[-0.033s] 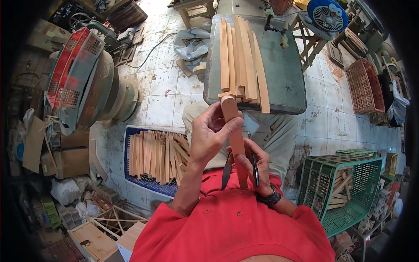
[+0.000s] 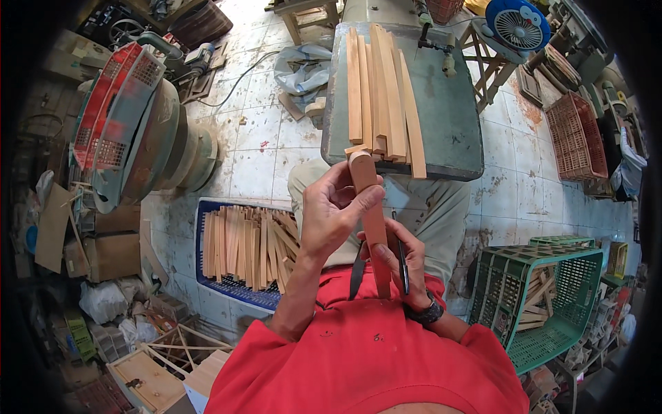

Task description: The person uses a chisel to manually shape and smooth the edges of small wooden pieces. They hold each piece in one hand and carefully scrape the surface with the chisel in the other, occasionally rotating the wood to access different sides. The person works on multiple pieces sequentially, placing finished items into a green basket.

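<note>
A reddish-brown wooden strip (image 2: 374,224) runs lengthwise in front of my body, its far end pale and rounded. My left hand (image 2: 339,210) is closed around the strip near that far end, thumb on top. Lower down, my right hand (image 2: 408,262) grips the strip from the right and also has a dark, slim pen (image 2: 403,268) between its fingers. Just beyond the far end, a small wooden piece (image 2: 356,149) lies by the edge of the green-grey machine table (image 2: 448,131). Several long wooden strips (image 2: 393,103) are stacked on that table.
A blue crate (image 2: 241,293) full of wooden strips sits on the floor at left. To the right, a green crate (image 2: 507,276) lies tipped with wood inside. A machine with a red guard (image 2: 103,103) stands far left; a blue fan (image 2: 518,27) is far right.
</note>
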`<state>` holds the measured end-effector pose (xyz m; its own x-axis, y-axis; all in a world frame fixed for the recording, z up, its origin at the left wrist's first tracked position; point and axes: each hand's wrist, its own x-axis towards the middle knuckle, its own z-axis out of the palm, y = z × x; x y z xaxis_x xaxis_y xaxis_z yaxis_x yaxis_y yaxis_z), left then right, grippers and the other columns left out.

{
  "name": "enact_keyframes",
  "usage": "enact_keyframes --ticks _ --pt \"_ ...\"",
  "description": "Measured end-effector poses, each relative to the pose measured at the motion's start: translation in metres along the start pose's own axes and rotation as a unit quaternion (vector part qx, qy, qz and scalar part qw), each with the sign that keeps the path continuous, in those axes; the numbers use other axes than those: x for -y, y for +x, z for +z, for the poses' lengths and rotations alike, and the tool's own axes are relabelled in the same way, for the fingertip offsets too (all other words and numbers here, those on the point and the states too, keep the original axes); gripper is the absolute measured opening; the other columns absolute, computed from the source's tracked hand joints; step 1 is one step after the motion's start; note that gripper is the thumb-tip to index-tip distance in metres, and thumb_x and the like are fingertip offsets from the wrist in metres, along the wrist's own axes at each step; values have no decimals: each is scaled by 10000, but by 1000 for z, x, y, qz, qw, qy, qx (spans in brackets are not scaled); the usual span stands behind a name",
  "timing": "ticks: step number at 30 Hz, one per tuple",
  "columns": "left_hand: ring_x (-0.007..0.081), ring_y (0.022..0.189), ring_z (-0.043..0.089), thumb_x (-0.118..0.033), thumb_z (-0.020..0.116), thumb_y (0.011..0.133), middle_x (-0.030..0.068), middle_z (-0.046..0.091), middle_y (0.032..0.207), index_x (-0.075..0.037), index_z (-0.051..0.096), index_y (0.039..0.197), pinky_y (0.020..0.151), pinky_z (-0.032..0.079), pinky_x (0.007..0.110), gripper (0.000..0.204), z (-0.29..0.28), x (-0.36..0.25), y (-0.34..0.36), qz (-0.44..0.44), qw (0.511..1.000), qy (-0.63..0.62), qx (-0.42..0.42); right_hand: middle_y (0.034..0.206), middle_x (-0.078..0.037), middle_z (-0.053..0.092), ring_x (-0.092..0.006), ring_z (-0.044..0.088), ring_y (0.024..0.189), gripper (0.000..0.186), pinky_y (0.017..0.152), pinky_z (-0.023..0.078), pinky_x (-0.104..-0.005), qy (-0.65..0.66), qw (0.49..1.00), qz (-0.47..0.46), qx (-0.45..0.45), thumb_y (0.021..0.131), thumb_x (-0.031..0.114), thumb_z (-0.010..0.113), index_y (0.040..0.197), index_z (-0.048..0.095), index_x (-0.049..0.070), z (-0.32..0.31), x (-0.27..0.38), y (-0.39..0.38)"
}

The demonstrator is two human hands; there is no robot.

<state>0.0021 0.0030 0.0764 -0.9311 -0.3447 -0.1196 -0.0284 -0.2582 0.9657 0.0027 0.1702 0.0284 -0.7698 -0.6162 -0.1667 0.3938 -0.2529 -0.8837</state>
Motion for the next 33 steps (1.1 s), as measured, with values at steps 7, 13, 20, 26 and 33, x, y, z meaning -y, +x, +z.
enact_keyframes --ticks 7,13,20,26,33 --pt "215 905 703 -37 720 869 144 685 1032 -15 501 1300 806 570 321 485 2 2 -3 6 999 39 12 1091 -126 664 -180 652 925 479 838 509 -304 -57 997 -24 36 994 222 588 1372 435 -30 -15 -2 -1" --pt "221 890 707 -22 721 862 139 682 1002 -144 389 1415 770 577 319 656 3 6 -1 38 995 87 33 1120 -180 669 -230 679 914 561 858 509 -365 -159 957 -201 -136 1047 411 419 1381 420 -40 -39 39 25" --pt "229 877 711 -35 720 869 143 685 987 -160 363 1415 753 580 327 664 3 15 5 41 994 82 61 906 -176 705 -192 662 731 418 714 529 -310 -220 933 -270 -90 1037 302 486 1185 591 -73 -48 79 46" --pt "245 859 717 -43 717 876 149 691 977 -127 388 1339 736 586 335 573 0 23 12 45 994 70 71 912 -103 704 -133 637 763 251 716 516 -255 -218 930 -290 -56 962 171 635 1073 677 -50 -31 92 65" --pt "248 854 718 -40 706 884 157 692 981 -116 390 1338 744 590 344 559 5 24 14 46 993 70 85 854 -83 686 -119 624 703 226 628 486 -243 -230 933 -274 -44 928 203 676 999 707 -10 -30 87 78"
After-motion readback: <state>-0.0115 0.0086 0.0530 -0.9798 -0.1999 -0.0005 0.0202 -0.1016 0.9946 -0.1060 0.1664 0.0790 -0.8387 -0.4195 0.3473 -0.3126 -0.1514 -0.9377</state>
